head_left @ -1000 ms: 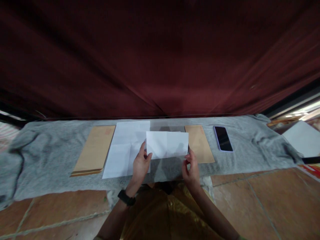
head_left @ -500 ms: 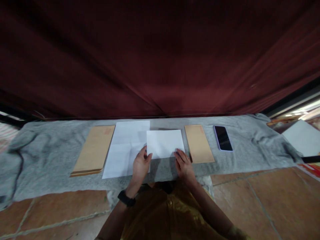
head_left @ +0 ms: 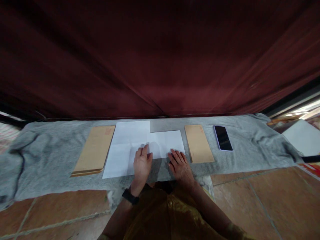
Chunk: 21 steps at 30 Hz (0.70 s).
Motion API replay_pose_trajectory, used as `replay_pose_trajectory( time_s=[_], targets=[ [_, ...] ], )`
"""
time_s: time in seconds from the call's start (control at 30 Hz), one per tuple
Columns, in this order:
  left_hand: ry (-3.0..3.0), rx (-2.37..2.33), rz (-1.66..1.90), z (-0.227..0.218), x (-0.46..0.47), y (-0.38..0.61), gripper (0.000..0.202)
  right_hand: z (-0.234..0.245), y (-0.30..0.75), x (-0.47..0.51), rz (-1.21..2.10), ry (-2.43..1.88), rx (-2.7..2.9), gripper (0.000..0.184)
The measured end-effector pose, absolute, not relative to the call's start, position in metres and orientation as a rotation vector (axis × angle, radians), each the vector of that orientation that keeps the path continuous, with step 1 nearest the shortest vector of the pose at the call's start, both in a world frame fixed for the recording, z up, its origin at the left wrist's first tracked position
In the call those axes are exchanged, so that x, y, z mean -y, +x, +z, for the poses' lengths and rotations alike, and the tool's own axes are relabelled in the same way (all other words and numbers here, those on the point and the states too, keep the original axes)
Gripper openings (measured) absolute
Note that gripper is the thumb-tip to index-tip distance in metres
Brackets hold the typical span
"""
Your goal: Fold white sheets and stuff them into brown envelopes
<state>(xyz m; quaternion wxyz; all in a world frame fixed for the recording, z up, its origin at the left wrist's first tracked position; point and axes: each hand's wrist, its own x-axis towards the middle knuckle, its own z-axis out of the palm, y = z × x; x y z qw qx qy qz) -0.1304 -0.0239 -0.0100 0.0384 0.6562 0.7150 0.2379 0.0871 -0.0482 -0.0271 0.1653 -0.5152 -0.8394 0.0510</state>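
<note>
A folded white sheet (head_left: 167, 142) lies flat on the grey cloth (head_left: 50, 153) in front of me. My left hand (head_left: 141, 164) rests flat at its near left corner, fingers stretched out, overlapping the larger creased white sheet (head_left: 125, 146) beside it. My right hand (head_left: 180, 164) lies flat at the folded sheet's near edge, fingers spread. Neither hand holds anything. A black watch sits on my left wrist.
A stack of brown envelopes (head_left: 95, 150) lies left of the white sheets; one brown envelope (head_left: 198, 143) lies to the right, then a dark phone (head_left: 222, 137). A dark red curtain (head_left: 160, 56) hangs behind. Tiled floor lies near me; white paper (head_left: 301, 137) at far right.
The folded sheet, held up in both hands a second ago, now lies flat on the cloth. Both hands have let go and flattened onto its near edge.
</note>
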Motion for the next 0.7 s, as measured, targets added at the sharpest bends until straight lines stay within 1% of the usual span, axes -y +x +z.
replay_pose_trajectory(
  time_s=[0.1,0.17,0.23,0.3,0.43,0.7],
  targets=[
    [2.132,-2.117,0.783,-0.014,0.028,-0.122,0.042,-0.027,0.086,0.048,0.144,-1.471,2.395,0.045],
    [2.238,-1.973,0.779,-0.02,0.032,-0.111,0.041,-0.028,0.087,0.048,0.153,-1.474,2.388,0.045],
    [2.392,-1.751,0.735,-0.027,0.038,-0.099,0.042,-0.029,0.087,0.047,0.184,-1.474,2.37,0.044],
    [2.463,-1.675,0.646,-0.033,0.044,-0.087,0.043,-0.029,0.088,0.044,0.225,-1.479,2.335,0.044],
    [2.486,-1.692,0.483,-0.038,0.049,-0.076,0.051,-0.032,0.083,0.033,0.28,-1.464,2.264,0.046],
    [2.495,-1.748,0.452,-0.042,0.043,-0.08,0.057,-0.034,0.059,0.012,0.326,-1.443,2.311,0.047]
  ],
)
